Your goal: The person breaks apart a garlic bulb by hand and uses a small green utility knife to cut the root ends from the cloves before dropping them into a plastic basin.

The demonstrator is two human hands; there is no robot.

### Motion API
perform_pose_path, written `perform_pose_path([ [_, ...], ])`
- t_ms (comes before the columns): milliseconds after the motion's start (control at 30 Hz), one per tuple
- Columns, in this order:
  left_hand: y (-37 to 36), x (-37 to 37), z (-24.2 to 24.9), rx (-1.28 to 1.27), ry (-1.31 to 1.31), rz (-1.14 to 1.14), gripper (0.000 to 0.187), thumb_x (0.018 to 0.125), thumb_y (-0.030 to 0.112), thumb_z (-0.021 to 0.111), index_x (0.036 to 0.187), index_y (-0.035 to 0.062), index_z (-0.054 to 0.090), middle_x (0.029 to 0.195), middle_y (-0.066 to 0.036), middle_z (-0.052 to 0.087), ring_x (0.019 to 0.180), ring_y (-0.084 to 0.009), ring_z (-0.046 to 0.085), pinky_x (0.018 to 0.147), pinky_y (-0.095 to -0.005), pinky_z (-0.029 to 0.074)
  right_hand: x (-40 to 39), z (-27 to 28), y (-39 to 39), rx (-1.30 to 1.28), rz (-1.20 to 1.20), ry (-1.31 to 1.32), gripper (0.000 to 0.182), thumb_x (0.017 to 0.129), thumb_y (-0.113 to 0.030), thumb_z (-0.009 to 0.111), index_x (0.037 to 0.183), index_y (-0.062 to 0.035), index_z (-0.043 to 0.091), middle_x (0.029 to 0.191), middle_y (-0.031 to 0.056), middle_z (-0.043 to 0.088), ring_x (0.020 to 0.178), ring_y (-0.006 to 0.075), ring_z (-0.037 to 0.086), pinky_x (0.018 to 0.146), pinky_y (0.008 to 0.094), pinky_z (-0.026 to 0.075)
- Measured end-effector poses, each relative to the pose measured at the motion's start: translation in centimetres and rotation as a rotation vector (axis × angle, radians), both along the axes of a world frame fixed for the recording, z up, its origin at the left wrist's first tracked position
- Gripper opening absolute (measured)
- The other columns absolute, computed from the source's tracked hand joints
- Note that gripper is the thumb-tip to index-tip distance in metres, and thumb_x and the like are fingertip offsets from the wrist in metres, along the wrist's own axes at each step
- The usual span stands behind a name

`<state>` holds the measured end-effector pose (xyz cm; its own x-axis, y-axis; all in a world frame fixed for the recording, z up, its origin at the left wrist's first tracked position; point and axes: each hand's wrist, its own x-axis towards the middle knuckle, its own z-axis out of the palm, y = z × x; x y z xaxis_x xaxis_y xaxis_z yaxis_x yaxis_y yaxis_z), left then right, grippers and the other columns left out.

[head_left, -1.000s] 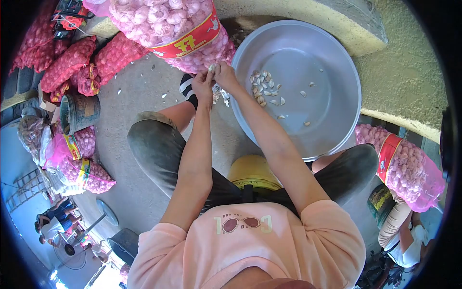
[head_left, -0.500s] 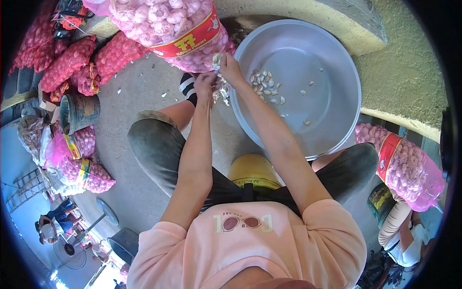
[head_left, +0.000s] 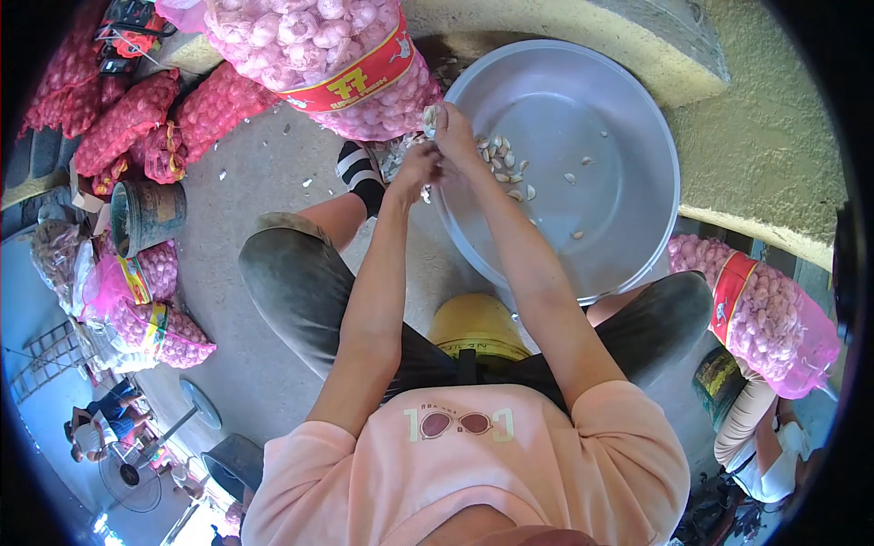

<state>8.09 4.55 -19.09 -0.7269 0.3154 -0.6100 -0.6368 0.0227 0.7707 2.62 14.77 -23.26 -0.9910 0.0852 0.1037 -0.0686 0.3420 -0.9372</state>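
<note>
My right hand (head_left: 455,136) is closed around a pale garlic bulb (head_left: 431,118) at the left rim of a wide grey basin (head_left: 564,237). Just below and left of it is my left hand (head_left: 421,166), its fingers curled and slightly blurred; anything between them is too small to name. Loose garlic cloves (head_left: 505,159) lie in the basin, most of them near its left side. Papery garlic scraps (head_left: 393,164) are on the floor beside my left hand. A large mesh sack of garlic (head_left: 319,55) with a red band stands beyond my hands.
A yellow bucket (head_left: 478,328) is between my legs. More mesh sacks (head_left: 223,109) and a dark bucket (head_left: 146,217) are at the left. At the right are a garlic sack (head_left: 760,314) and a seated person (head_left: 769,460). A low concrete ledge (head_left: 583,27) runs behind the basin.
Both hands have moved right, toward the basin, with the bulb still in my right hand. My left hand is also slightly lower in the view.
</note>
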Motion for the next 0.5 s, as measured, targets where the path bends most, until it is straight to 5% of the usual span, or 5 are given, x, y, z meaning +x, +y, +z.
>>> perform_pose_path([
  [167,-1.2,-1.8,1.2,-0.135,0.192,0.532,0.034,0.088,0.027,0.058,0.112,0.0041,0.053,0.086,-0.003,0.06,0.066,-0.0117,0.058,0.059,-0.0268,0.05,1.1,0.3,0.1,-0.062,0.028,0.017,0.024,0.09,-0.017,0.047,0.102,-0.0004,0.059,0.089,0.0234,0.062,0.084,0.0385,0.061,0.074,0.0429,0.048],
  [267,-1.7,-1.8,0.5,-0.13,0.261,0.449,0.033,0.087,0.026,0.06,0.113,0.0046,0.055,0.087,-0.002,0.06,0.068,-0.0096,0.058,0.059,-0.025,0.049,1.7,0.7,-0.6,-0.166,0.09,-0.079,0.025,0.09,-0.018,0.048,0.103,-0.0002,0.059,0.088,0.0224,0.063,0.084,0.0345,0.063,0.074,0.0393,0.048],
  [333,-1.9,-1.9,0.0,-0.104,0.287,0.445,0.032,0.087,0.024,0.06,0.112,0.0041,0.055,0.087,-0.001,0.06,0.069,-0.009,0.057,0.059,-0.024,0.049,1.8,0.4,-1.1,-0.203,0.1,-0.025,0.027,0.093,-0.02,0.047,0.109,-0.0009,0.058,0.089,0.0193,0.064,0.08,0.0232,0.063,0.073,0.0322,0.048],
  [500,-3.1,-2.0,-1.3,-0.152,0.467,0.375,0.03,0.088,0.017,0.058,0.114,0.0014,0.055,0.087,-0.001,0.061,0.07,-0.0088,0.057,0.057,-0.0228,0.048,1.6,0.6,-2.5,-0.115,0.086,0.01,0.027,0.095,-0.022,0.042,0.105,0.0,0.054,0.082,0.0211,0.061,0.076,0.0317,0.062,0.069,0.0381,0.047],
])
